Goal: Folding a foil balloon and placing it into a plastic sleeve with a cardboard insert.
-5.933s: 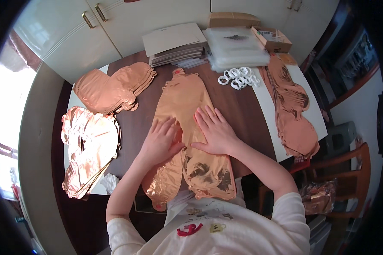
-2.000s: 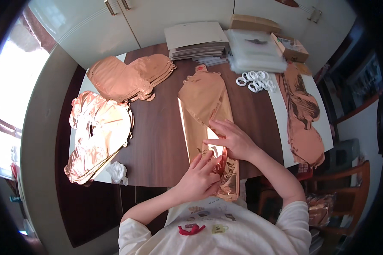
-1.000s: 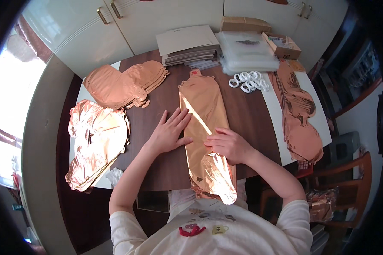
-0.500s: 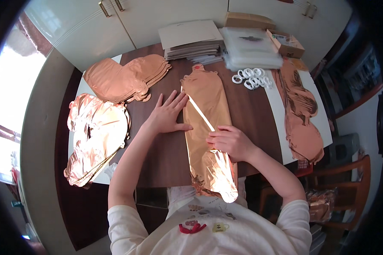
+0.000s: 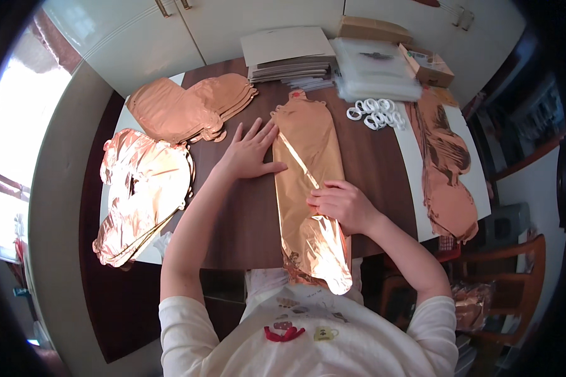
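A long, flat rose-gold foil balloon (image 5: 305, 144), folded lengthwise, lies on the table in front of me, and its shiny near end hangs over the edge towards my lap. My left hand (image 5: 251, 152) rests flat at its left side, fingers spread, fingertips and thumb touching the foil's edge. Across the near half, my right hand (image 5: 341, 204) is closed on the right side of the foil, fingers together and bent; its thumb is hidden. A bright straight crease runs diagonally over the foil between both hands. A small red mark shows at the balloon's far tip.
Stacked foil balloons (image 5: 188, 107) and a shinier pile (image 5: 146, 188) lie at left. More foil (image 5: 446, 163) lies at right on white board. At the back are grey cardboard sheets (image 5: 287, 47), clear plastic bags (image 5: 376, 66), white ribbon rolls (image 5: 374, 113) and an open box (image 5: 427, 65).
The whole view has shifted slightly. Both hands keep nearly the same places on the foil balloon, and the bright crease between them looks a little less straight.
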The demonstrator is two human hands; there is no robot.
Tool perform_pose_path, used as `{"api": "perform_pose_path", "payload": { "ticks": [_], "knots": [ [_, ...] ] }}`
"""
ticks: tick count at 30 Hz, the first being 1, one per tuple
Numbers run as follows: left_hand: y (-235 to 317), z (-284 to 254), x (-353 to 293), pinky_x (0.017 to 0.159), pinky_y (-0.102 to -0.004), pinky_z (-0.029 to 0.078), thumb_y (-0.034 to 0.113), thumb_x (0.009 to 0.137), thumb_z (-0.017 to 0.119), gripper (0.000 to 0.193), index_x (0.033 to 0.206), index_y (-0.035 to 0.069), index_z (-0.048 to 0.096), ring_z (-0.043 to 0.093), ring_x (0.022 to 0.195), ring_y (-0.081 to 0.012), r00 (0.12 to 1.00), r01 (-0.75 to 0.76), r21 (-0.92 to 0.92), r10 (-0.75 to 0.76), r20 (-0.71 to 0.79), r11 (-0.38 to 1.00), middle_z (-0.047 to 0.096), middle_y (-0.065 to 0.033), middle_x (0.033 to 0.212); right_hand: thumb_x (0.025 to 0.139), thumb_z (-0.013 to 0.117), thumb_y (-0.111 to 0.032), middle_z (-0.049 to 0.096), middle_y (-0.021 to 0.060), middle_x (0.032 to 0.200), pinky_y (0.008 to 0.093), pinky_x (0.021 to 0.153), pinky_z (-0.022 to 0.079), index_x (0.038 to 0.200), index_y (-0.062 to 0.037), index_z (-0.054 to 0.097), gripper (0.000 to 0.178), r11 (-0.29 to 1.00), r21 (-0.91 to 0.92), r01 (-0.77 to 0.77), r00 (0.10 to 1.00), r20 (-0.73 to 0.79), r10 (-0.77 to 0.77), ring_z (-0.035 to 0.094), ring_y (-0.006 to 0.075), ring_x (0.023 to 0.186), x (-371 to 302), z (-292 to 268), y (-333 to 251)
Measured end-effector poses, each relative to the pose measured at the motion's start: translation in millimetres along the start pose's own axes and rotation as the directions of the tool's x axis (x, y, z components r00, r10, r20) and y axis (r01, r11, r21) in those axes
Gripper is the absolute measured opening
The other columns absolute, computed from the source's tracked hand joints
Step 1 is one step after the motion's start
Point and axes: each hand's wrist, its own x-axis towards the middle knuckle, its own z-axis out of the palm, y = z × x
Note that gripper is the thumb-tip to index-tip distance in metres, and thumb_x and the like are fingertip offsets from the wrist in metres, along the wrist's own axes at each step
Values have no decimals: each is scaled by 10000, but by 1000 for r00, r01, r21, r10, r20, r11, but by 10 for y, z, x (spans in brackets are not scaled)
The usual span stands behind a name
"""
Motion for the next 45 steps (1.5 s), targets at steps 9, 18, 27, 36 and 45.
{"api": "perform_pose_path", "payload": {
  "ticks": [9, 18, 27, 36, 45],
  "knots": [
    [290, 63, -498, 1110, -557, 150, 764, 718, 496, 1058, 1435, 20, 270, 228, 1393, -322, 976, -195, 48, 199, -89, 980, 287, -130, 1492, 769, 641, -134, 671, 21, 1007, 367, 950, 443, 900, -80, 656, 143, 1000, -12, 11, 1000, -13, -11, 604, 167, 1057, 3, -9, 0],
    [494, 54, -859, 1113, -558, 129, 777, 668, 543, 1117, 1441, 24, 252, 201, 1398, -334, 975, -224, -39, 223, -13, 974, 257, -154, 1498, 752, 633, -115, 670, 23, 1030, 367, 950, 443, 841, -79, 640, 96, 1000, -4, 13, 1000, -9, -13, 604, 172, 1060, 14, -3, -8],
    [508, 60, -874, 1103, -569, 149, 779, 661, 547, 1120, 1439, 26, 259, 207, 1396, -336, 973, -230, -39, 229, -30, 972, 254, -162, 1497, 750, 630, -98, 667, 31, 1054, 365, 953, 442, 832, -91, 657, 86, 1000, 8, 20, 1000, -4, -20, 597, 178, 1073, 26, -16, -16],
    [522, 6, -855, 1105, -564, 147, 810, 600, 563, 1217, 1443, 2, 220, 199, 1394, -361, 973, -228, -16, 229, 23, 973, 238, -202, 1491, 714, 639, -75, 669, 29, 1050, 361, 955, 443, 851, -81, 669, 140, 999, 20, 25, 1000, 16, -25, 597, 177, 1072, 27, -36, 4],
    [400, 4, -583, 1127, -526, 132, 823, 543, 595, 1302, 1446, -18, 178, 180, 1403, -344, 984, -175, 22, 174, 41, 984, 216, -220, 1494, 675, 653, -58, 670, 25, 1051, 359, 963, 439, 851, -83, 675, 179, 999, 20, 31, 999, 27, -31, 595, 169, 1076, 7, -26, 10]
  ]
}}
